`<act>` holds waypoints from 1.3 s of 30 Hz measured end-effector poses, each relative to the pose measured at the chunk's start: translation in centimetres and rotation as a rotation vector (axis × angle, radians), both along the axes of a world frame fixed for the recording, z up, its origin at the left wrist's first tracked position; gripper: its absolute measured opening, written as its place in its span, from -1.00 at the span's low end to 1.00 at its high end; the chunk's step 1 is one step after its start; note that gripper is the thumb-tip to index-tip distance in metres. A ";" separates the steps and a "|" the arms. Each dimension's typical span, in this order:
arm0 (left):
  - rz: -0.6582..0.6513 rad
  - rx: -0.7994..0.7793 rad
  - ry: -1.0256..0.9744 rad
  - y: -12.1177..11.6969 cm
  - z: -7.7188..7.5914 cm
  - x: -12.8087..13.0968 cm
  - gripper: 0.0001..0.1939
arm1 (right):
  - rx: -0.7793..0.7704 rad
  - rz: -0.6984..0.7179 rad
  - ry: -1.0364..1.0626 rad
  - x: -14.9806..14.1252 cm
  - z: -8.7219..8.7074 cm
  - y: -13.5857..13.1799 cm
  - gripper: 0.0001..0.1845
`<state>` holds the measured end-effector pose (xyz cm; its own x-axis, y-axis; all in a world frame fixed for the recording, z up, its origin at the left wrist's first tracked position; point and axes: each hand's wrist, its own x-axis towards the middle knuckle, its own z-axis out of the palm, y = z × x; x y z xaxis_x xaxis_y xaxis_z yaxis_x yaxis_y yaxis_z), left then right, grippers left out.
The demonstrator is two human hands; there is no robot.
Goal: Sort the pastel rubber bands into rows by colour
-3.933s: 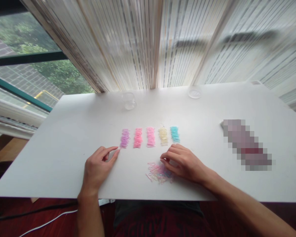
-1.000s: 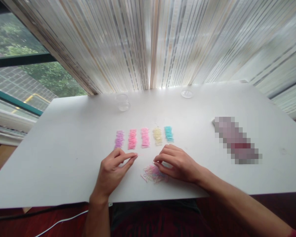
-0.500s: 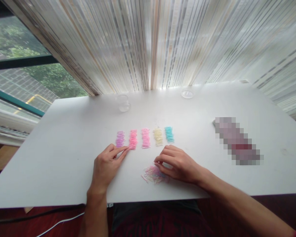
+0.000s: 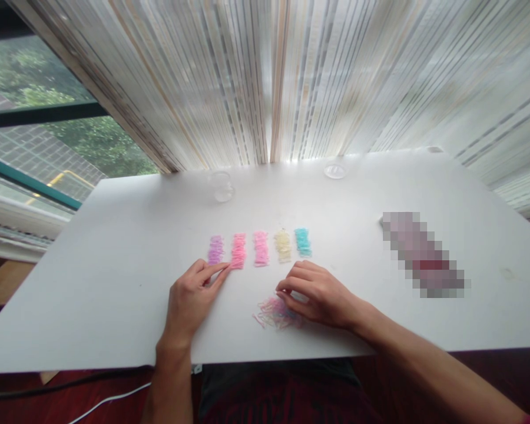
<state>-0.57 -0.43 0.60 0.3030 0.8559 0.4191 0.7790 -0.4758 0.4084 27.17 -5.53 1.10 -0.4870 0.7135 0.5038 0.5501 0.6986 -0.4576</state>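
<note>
Several short columns of thin pastel pieces, which look like small rubber bands, lie side by side: purple [image 4: 216, 249], coral pink [image 4: 238, 249], light pink [image 4: 261, 248], pale yellow [image 4: 283, 245] and turquoise [image 4: 302, 242]. With thumb and forefinger pinched, my left hand [image 4: 195, 297] touches the lower left end of the coral pink column, on a pink rubber band. A loose mixed pile of rubber bands [image 4: 272, 313] lies nearer the front edge. Over its right side, my right hand [image 4: 320, 294] has its fingertips pinched together; whatever is between them is too small to name.
Toward the back of the white table [image 4: 128, 247] are a clear round container [image 4: 222, 188] and a clear disc [image 4: 335, 171] like a lid. A blurred-out long object [image 4: 424, 256] lies at the right. Striped curtains [image 4: 269, 82] hang behind the table.
Both hands hold nearly the same positions. The view has shifted very slightly; the columns and the pile look unchanged.
</note>
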 end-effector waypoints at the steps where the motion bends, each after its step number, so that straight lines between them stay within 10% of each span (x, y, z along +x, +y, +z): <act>1: -0.006 0.006 -0.009 0.0 0.1 0.0 -0.78 | 0.002 -0.001 0.002 0.0 0.0 0.0 -0.87; 12: -0.383 -0.332 -0.072 -3.3 1.9 2.2 -0.81 | 0.034 -0.151 0.050 0.6 -0.1 0.3 -0.86; 39: -0.397 -0.491 -0.084 -4.6 2.2 0.9 -0.86 | -0.075 0.028 0.036 0.3 0.2 0.1 -0.88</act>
<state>0.35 -5.08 2.83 0.6201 0.7834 0.0427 0.5375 -0.4639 0.7042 27.49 -5.46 1.31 -0.4895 0.7366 0.4667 0.5133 0.6761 -0.5287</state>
